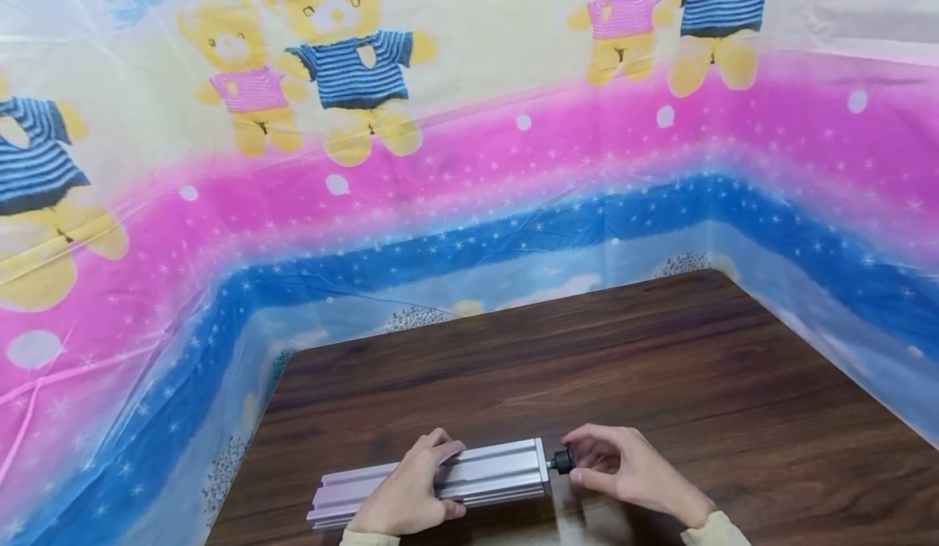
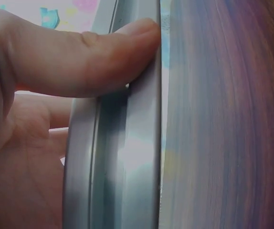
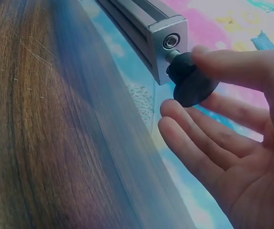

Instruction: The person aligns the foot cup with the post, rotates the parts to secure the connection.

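A silver aluminium extrusion profile point(image 1: 499, 468) with grooves along its length lies across the front of the table. My left hand point(image 1: 411, 485) grips it near its middle; in the left wrist view the thumb point(image 2: 94, 59) presses on a grooved face. From the profile's right end plate point(image 3: 163, 52) sticks out the threaded stem of a black levelling foot point(image 3: 193, 82). My right hand point(image 1: 623, 464) pinches the foot's round base between thumb and fingers. Beside the stem, a bolt head point(image 3: 171, 41) sits in the end plate. The palm-side fingers in the right wrist view are extended below the foot.
The dark wood-grain table point(image 1: 557, 358) stretches behind and to the right of the profile. Beyond its edges hangs a pink and blue sheet point(image 1: 477, 163) printed with teddy bears, along the back and both sides.
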Motion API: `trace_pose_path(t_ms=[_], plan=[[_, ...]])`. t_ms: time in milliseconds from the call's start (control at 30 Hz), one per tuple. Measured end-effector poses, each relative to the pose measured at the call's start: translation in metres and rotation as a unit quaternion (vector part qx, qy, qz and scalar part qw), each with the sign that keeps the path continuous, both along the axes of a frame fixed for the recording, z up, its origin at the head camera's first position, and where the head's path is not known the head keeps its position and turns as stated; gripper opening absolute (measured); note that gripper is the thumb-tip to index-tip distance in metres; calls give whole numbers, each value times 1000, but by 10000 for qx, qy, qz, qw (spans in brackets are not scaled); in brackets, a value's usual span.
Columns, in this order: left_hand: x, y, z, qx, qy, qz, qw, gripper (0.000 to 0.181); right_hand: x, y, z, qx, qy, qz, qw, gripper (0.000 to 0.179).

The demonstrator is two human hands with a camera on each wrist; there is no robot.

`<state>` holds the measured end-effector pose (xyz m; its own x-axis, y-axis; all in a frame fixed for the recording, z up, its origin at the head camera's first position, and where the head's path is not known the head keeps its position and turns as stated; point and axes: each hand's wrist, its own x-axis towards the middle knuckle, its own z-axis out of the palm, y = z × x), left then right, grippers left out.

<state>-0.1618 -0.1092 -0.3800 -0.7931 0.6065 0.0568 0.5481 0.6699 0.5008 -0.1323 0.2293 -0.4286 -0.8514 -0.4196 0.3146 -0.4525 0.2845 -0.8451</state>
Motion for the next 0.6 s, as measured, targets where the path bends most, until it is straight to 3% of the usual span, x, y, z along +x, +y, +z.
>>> trace_pose_path(t_ms=[133, 333, 600], plan=[[1, -2, -1, -6, 81, -1, 10000, 67, -1, -2, -2, 51, -75, -36, 10000, 33], [1, -3, -2, -17, 173, 22, 9998, 67, -2, -5, 2, -130, -724, 145, 9972, 30], [2, -4, -6, -4, 164, 33, 9999, 69, -4, -11, 1, 74, -1314, 35, 9913, 49]])
